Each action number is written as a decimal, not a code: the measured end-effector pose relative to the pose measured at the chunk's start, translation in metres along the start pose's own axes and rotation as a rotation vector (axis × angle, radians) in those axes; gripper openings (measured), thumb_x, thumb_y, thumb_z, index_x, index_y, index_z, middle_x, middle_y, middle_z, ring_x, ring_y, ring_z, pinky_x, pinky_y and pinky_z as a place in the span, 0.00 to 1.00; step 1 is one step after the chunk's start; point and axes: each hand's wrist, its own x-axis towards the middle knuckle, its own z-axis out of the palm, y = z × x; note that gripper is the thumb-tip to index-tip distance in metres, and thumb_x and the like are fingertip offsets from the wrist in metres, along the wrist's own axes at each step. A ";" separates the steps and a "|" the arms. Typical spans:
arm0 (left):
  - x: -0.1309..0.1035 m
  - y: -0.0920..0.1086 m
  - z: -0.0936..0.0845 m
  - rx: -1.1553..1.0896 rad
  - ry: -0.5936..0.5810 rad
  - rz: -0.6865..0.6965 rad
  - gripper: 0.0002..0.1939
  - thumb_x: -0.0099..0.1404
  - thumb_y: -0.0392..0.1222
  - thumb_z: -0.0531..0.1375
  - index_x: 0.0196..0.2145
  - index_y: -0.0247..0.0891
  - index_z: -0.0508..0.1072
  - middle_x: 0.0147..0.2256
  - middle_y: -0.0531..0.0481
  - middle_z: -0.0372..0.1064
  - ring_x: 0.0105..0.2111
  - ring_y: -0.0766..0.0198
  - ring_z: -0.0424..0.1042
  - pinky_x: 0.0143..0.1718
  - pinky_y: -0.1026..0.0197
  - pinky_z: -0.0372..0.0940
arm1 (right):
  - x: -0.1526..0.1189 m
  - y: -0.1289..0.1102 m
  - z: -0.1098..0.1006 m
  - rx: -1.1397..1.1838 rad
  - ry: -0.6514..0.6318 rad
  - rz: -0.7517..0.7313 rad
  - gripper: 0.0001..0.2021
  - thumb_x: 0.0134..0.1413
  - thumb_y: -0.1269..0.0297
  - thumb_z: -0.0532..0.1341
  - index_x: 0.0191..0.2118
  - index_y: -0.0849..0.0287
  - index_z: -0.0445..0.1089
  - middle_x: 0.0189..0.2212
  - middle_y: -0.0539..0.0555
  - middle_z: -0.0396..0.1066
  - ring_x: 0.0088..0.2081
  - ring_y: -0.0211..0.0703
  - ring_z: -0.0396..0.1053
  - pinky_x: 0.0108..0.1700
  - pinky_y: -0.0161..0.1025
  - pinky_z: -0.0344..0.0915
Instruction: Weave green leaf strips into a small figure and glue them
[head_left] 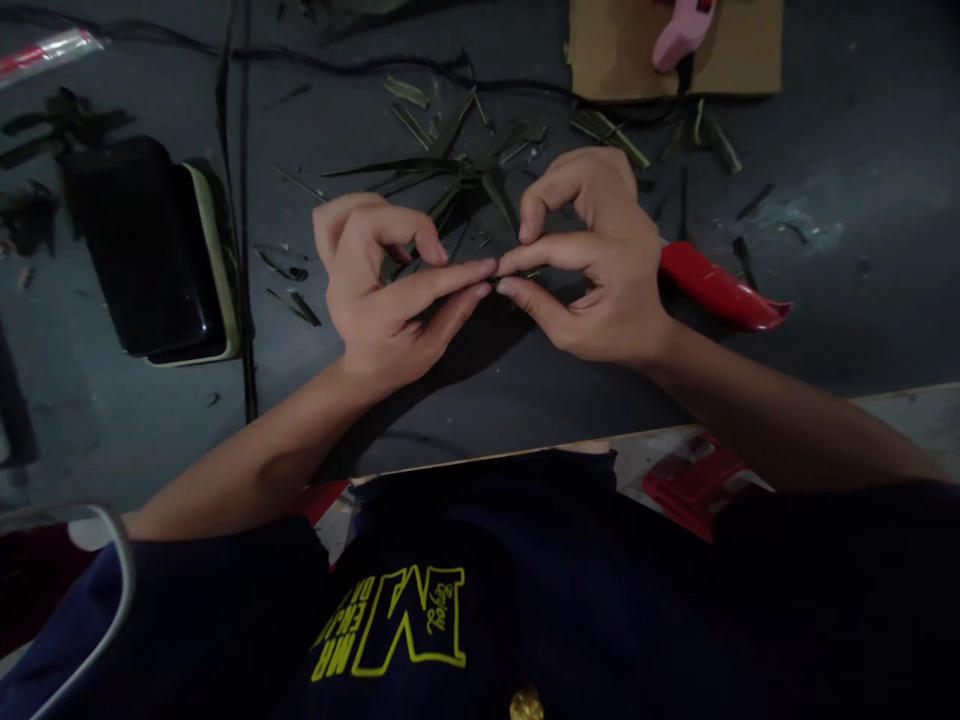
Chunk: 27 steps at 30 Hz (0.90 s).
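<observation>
My left hand (397, 285) and my right hand (600, 260) meet fingertip to fingertip above the dark table. Each pinches thumb against index finger on a small dark green piece (496, 283), mostly hidden between the tips. A thin bit of it shows beside my right index finger. Just beyond my fingers lies a dark green leaf-like bundle (469, 172) with long strips spreading outward. Right of my right wrist is a glossy red object (720, 290), partly covered by the wrist.
A black phone (139, 245) overlaps a pale-edged item (217, 270) at the left. Cardboard (615, 50) with a pink tool (684, 35) lies at the back right. A black cable (337, 68) crosses the back; green scraps (611, 135) are scattered around.
</observation>
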 end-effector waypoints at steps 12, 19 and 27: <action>0.002 0.015 -0.004 0.080 0.090 0.023 0.22 0.65 0.69 0.62 0.41 0.50 0.81 0.36 0.46 0.65 0.50 0.48 0.66 0.61 0.36 0.57 | -0.002 0.002 0.006 -0.058 0.044 0.080 0.07 0.61 0.57 0.67 0.33 0.48 0.80 0.40 0.53 0.76 0.47 0.50 0.73 0.56 0.54 0.66; 0.006 0.023 0.000 0.180 0.330 0.227 0.17 0.69 0.59 0.62 0.37 0.45 0.82 0.35 0.46 0.66 0.42 0.54 0.67 0.52 0.43 0.64 | 0.000 -0.004 0.002 -0.094 -0.016 0.119 0.06 0.58 0.55 0.69 0.38 0.48 0.80 0.46 0.54 0.76 0.51 0.52 0.71 0.58 0.56 0.65; 0.007 0.030 -0.004 0.036 0.128 -0.084 0.25 0.68 0.69 0.58 0.35 0.45 0.79 0.43 0.44 0.66 0.56 0.46 0.64 0.61 0.39 0.62 | 0.000 -0.007 0.004 -0.090 0.032 0.112 0.05 0.61 0.60 0.66 0.35 0.50 0.78 0.43 0.54 0.75 0.50 0.51 0.72 0.57 0.55 0.66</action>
